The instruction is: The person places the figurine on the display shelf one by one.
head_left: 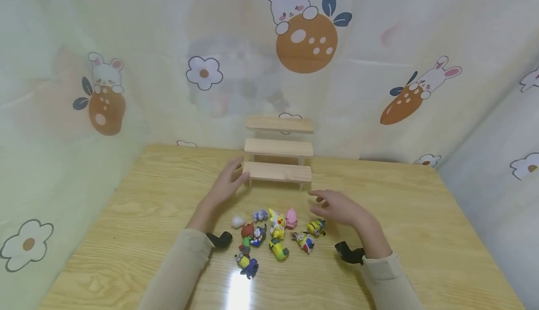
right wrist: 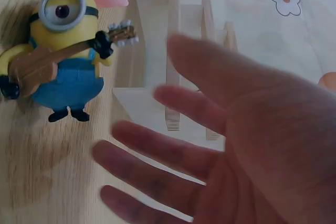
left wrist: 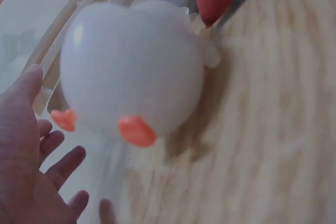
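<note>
A three-step wooden riser (head_left: 279, 147) stands at the table's far middle. My left hand (head_left: 229, 180) reaches its lowest step's left end with straight fingers and holds nothing. My right hand (head_left: 334, 205) hovers open above the table, right of a cluster of small toy figures (head_left: 273, 236). In the left wrist view a white round figure with orange feet (left wrist: 134, 80) lies close, beside my open left hand (left wrist: 37, 166). The right wrist view shows my spread right hand (right wrist: 220, 150) blurred, and a yellow minion with a guitar (right wrist: 63, 51) lying on the table.
The wooden table (head_left: 139, 216) is hemmed in by a printed curtain (head_left: 294, 43) with rabbits and flowers at the back and sides. A pink figure (head_left: 291, 217) and a yellow Pikachu-like figure (head_left: 277, 221) lie in the cluster. Bare tabletop stretches left and right of the toys.
</note>
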`<state>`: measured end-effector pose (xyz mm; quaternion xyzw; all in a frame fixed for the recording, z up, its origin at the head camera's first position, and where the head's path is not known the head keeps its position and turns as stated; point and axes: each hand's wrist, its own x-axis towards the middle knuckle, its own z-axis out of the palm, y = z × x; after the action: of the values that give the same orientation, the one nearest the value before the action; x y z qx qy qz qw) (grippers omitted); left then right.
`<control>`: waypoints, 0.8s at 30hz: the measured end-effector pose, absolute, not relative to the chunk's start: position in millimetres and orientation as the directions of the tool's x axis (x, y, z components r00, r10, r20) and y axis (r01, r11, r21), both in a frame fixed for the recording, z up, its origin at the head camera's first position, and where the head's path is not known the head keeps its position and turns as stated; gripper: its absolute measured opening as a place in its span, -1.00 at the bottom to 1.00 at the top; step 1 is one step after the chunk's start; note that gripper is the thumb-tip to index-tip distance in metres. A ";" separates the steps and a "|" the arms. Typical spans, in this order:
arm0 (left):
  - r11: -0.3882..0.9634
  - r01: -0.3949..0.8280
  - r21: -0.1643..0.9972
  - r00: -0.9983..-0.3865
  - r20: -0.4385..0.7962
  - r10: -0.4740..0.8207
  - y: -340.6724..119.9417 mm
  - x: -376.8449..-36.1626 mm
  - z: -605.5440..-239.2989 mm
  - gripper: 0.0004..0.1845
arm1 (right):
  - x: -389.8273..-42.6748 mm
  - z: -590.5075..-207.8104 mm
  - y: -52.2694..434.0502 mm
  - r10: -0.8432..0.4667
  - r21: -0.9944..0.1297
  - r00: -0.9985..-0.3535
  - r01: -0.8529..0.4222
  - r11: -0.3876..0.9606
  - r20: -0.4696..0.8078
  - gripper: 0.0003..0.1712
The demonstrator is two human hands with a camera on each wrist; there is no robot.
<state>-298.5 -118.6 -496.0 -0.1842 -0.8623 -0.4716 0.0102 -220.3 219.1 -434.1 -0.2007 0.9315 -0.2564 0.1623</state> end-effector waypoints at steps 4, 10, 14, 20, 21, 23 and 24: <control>0.443 0.298 0.846 -0.933 0.159 0.323 -118.7 -298.5 -500.7 -0.21 | -216.6 -433.7 217.9 -0.525 -0.567 -0.818 -0.324 0.758 -0.235 -0.40; 0.440 0.289 0.850 -0.934 0.150 0.324 -119.9 -300.2 -504.0 -0.21 | -211.2 -429.6 209.4 -0.520 -0.523 -0.795 -0.313 0.793 -0.313 -0.41; 0.425 0.305 0.852 -0.931 0.171 0.324 -121.8 -301.9 -506.2 -0.20 | -208.6 -428.4 207.2 -0.511 -0.513 -0.785 -0.296 0.806 -0.350 -0.39; 0.358 0.292 0.887 -0.929 0.174 0.327 -119.8 -301.9 -510.9 -0.19 | -206.7 -433.4 203.3 -0.519 -0.493 -0.778 -0.316 0.811 -0.355 -0.42; 0.352 0.287 0.891 -0.930 0.171 0.326 -119.3 -301.7 -511.2 -0.19 | -206.7 -434.1 202.5 -0.524 -0.493 -0.776 -0.322 0.808 -0.351 -0.44; 0.353 0.275 0.894 -0.934 0.161 0.319 -118.9 -300.9 -511.6 -0.20 | -206.3 -435.8 200.4 -0.530 -0.505 -0.775 -0.322 0.801 -0.346 -0.49; 0.355 0.276 0.893 -0.934 0.162 0.319 -118.9 -300.6 -511.7 -0.20 | -206.5 -436.6 199.6 -0.531 -0.506 -0.775 -0.324 0.799 -0.343 -0.52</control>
<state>-300.6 -118.9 -511.7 -0.1807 -0.8228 -0.5384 -0.0200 -206.5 199.6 -436.6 -0.2330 0.9173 -0.2148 0.2413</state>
